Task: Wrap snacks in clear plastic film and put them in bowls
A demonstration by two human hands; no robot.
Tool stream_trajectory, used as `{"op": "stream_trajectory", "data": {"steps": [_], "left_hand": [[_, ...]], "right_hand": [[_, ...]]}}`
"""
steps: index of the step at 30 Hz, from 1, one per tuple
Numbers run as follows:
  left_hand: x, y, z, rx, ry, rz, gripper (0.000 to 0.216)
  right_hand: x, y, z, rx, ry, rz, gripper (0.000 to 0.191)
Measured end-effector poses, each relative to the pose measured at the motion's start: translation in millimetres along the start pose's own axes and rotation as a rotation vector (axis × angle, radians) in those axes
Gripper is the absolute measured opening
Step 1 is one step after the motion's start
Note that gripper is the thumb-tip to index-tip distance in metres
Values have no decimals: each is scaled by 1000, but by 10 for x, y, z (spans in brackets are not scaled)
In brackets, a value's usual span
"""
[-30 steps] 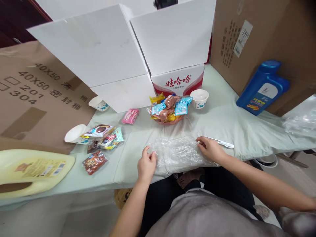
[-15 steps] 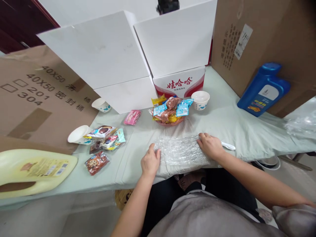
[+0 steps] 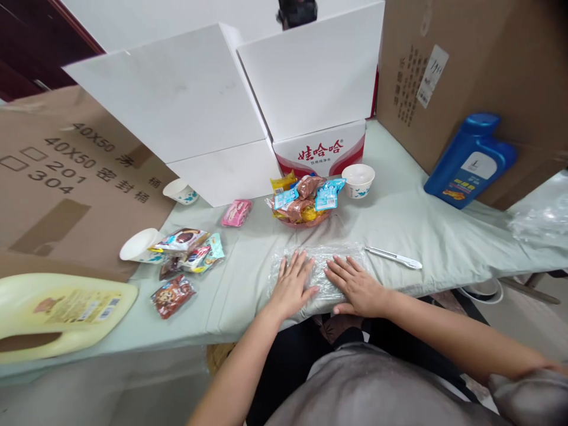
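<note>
A flat sheet of clear bubble wrap (image 3: 320, 275) lies near the table's front edge. My left hand (image 3: 290, 287) rests flat on its left part, fingers spread. On the right part lies my right hand (image 3: 355, 287), palm down with its fingers stretched out. Neither hand grips anything. Just right of the wrap is a slim white-handled utility knife (image 3: 394, 257). Behind the wrap stands a basket (image 3: 306, 223) heaped with wrapped snacks (image 3: 310, 189).
Paper bowls (image 3: 357, 180) stand at the back and left. Snack packets (image 3: 190, 248), a pink packet (image 3: 236, 213) and a yellow jug (image 3: 62, 316) lie left. A blue bottle (image 3: 470, 163) stands right. White boxes (image 3: 177, 94) and cardboard boxes (image 3: 470, 71) enclose the table.
Both hands have moved inward from the wrap's side edges and now lie flat on top of it. The knife, earlier partly hidden by my right hand, shows along its length.
</note>
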State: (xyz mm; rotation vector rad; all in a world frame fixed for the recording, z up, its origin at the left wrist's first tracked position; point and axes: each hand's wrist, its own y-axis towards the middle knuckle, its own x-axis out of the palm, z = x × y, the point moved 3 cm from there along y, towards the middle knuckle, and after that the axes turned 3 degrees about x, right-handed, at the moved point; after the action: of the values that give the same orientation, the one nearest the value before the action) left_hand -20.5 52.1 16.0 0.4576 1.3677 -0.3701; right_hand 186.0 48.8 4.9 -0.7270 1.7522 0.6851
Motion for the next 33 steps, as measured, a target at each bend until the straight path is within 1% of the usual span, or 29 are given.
{"op": "stream_trajectory", "data": {"steps": [2,3,5,7,9,11,12,13,15,18,20,23,26,29,31,33], "left_hand": [[-61,-135,-16,20,2,43,68],[-90,-217,-29,26,-4,59,69],[-121,-391,-73,28,-34,69,73],[-126,-558,-133,27,-79,67,71],[-133,-691,-193,34,-141,94,54],[-161,-772,-238,50,-234,139,29],[-181,-789,-256,53,-289,158,17],[-202,-791,-271,49,-347,170,10],[-243,-755,-304,-13,-438,192,12],[-272,-642,-372,-234,-475,246,16],[-258,-551,-402,-351,-482,264,20],[-200,-410,-412,-398,-530,226,22],[-149,-296,-418,-438,-514,191,23],[-125,-200,-426,-505,-364,167,20],[-114,-144,-424,-534,-216,116,17],[-115,-102,-413,-534,-85,49,15]], "right_hand": [[-46,-159,24,-21,4,1,92],[-72,-247,40,-28,4,7,87],[-127,-416,82,-30,14,49,64],[-189,-560,132,-36,59,134,38],[-257,-661,182,-40,144,226,29],[-320,-709,232,-10,250,294,25],[-343,-714,259,30,300,317,23],[-358,-707,287,84,341,334,21],[-364,-672,342,221,392,362,19],[-328,-599,418,427,389,397,20],[-299,-552,462,509,337,418,21],[-270,-494,516,546,202,440,21],[-242,-447,549,575,60,394,23],[-227,-400,551,617,-53,317,23],[-237,-370,545,640,-115,264,24],[-276,-348,541,649,-174,222,25]]}}
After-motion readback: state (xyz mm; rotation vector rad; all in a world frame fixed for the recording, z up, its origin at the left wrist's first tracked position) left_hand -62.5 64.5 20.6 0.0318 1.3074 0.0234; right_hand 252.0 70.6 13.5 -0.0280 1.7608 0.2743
